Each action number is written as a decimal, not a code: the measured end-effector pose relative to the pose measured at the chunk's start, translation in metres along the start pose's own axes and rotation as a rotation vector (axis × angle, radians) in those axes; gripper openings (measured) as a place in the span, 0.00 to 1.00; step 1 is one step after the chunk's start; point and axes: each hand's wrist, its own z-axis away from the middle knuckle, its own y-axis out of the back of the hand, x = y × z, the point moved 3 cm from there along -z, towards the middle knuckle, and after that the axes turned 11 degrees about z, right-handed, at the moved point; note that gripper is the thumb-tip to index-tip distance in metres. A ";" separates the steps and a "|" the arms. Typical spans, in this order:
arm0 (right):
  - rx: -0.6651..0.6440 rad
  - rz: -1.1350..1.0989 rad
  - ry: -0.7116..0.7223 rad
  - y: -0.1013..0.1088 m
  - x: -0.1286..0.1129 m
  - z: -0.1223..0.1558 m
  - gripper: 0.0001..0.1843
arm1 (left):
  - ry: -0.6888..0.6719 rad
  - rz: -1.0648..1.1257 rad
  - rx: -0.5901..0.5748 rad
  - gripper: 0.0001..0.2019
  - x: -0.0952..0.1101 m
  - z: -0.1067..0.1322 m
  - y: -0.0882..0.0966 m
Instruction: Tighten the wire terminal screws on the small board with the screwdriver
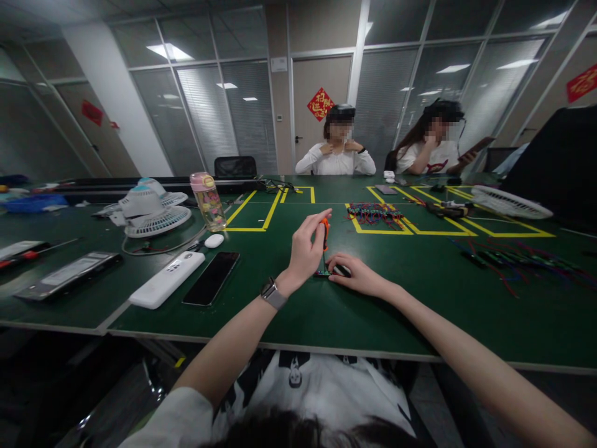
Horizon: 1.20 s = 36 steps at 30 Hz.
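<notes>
My left hand (308, 244) is closed round the orange and black handle of a screwdriver (326, 235), held upright. Its thin shaft points down at a small green circuit board (321, 273) on the table. On the board's right side my right hand (351, 272) rests with curled fingers, gripping its end along with a dark part. The fingers hide much of the board, and I cannot make out whether the tip sits in a screw.
A phone (212, 279), a white power bank (168, 280), a drink bottle (208, 202) and a fan (156, 208) stand left. Wired boards (375, 214) lie ahead, more wired boards (527, 258) at right. Two people sit across the green table (280, 317).
</notes>
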 end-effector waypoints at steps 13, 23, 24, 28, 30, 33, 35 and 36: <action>0.012 -0.001 0.007 -0.004 0.005 0.001 0.02 | 0.021 0.037 0.045 0.15 -0.003 0.000 0.001; 0.011 0.002 -0.005 -0.002 0.002 0.000 0.02 | 0.077 0.038 0.114 0.13 -0.003 0.000 0.003; 0.011 0.002 -0.004 -0.002 0.002 0.000 0.02 | 0.086 0.069 0.095 0.15 -0.005 0.000 0.002; 0.004 -0.003 -0.003 -0.002 0.002 0.000 0.02 | 0.100 0.085 0.117 0.12 -0.007 0.001 0.002; 0.001 0.001 -0.006 -0.002 0.002 0.000 0.02 | 0.082 0.026 0.157 0.09 -0.005 0.001 0.003; 0.002 0.003 -0.004 -0.002 0.002 0.000 0.02 | 0.082 -0.021 0.162 0.08 -0.003 0.001 0.004; 0.002 0.001 0.001 -0.002 0.002 0.000 0.02 | 0.094 0.013 0.125 0.11 -0.003 0.002 0.003; 0.002 0.000 0.002 -0.002 0.002 0.000 0.02 | 0.106 0.047 0.102 0.13 -0.004 0.002 0.002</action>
